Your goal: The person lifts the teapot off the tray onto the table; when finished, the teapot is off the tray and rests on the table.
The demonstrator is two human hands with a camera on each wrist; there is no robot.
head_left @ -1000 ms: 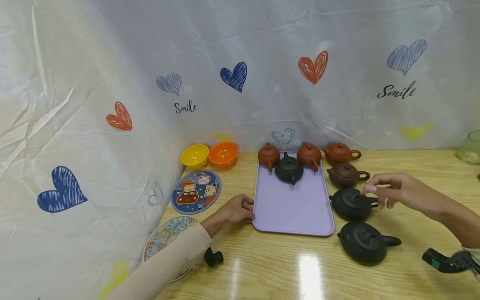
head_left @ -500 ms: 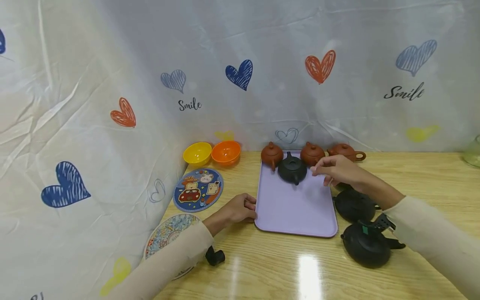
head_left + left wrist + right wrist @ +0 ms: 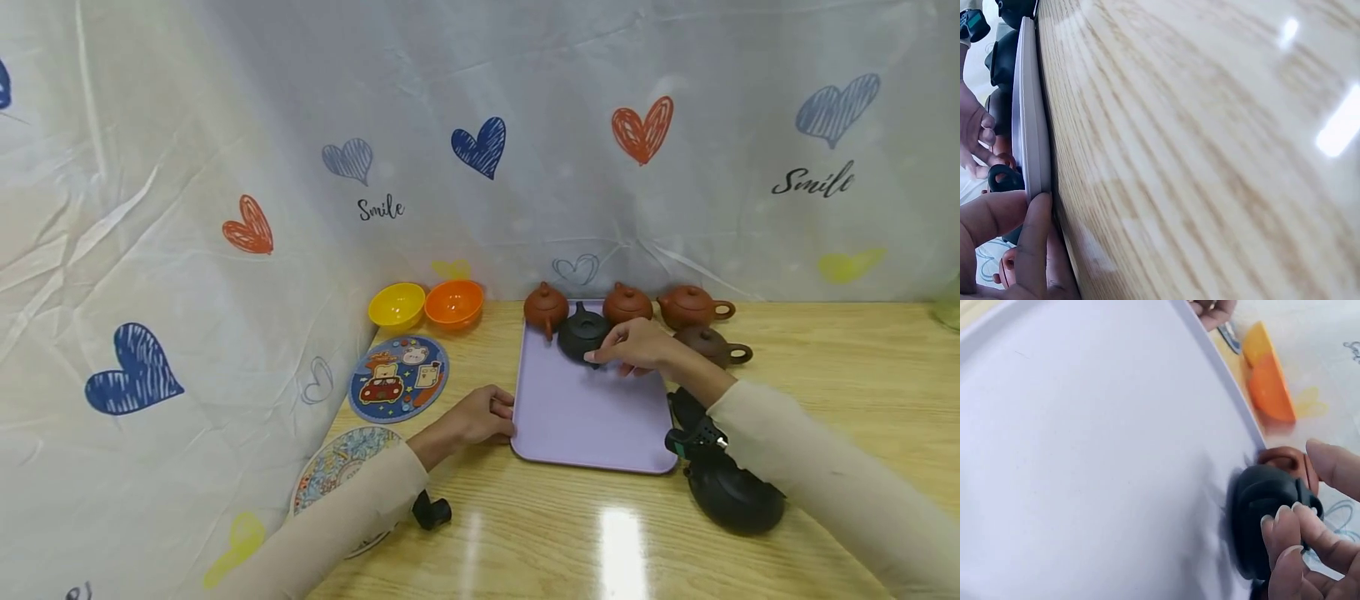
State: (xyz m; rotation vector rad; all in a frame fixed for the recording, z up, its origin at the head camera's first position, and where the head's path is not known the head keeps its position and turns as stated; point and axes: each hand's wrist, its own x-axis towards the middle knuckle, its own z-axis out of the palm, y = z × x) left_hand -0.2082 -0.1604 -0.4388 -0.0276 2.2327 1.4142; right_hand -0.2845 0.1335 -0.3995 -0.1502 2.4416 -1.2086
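In the head view my left hand [image 3: 483,415] holds the left edge of a lilac tray [image 3: 585,433], its thumb and fingers on the rim [image 3: 1032,112] in the left wrist view. My right hand [image 3: 636,346] is over the tray's far part, at the handle side of a black teapot [image 3: 581,333]. In the right wrist view its thumb [image 3: 1338,469] stands apart from the other fingers, close to this teapot [image 3: 1263,512]; contact is hard to tell. A reddish-brown teapot [image 3: 545,306] and another reddish-brown teapot [image 3: 627,303] sit on either side at the tray's far end.
Right of the tray stand a reddish-brown teapot [image 3: 688,305], a dark brown teapot [image 3: 705,340] and black teapots, one [image 3: 731,496] partly behind my sleeve. On the left are a yellow bowl [image 3: 397,307], an orange bowl [image 3: 454,304], a blue round mat [image 3: 398,379] and a patterned plate [image 3: 330,467].
My right hand has moved left from beside the black teapots on the right to the black teapot on the tray. My left hand stays on the tray's edge.
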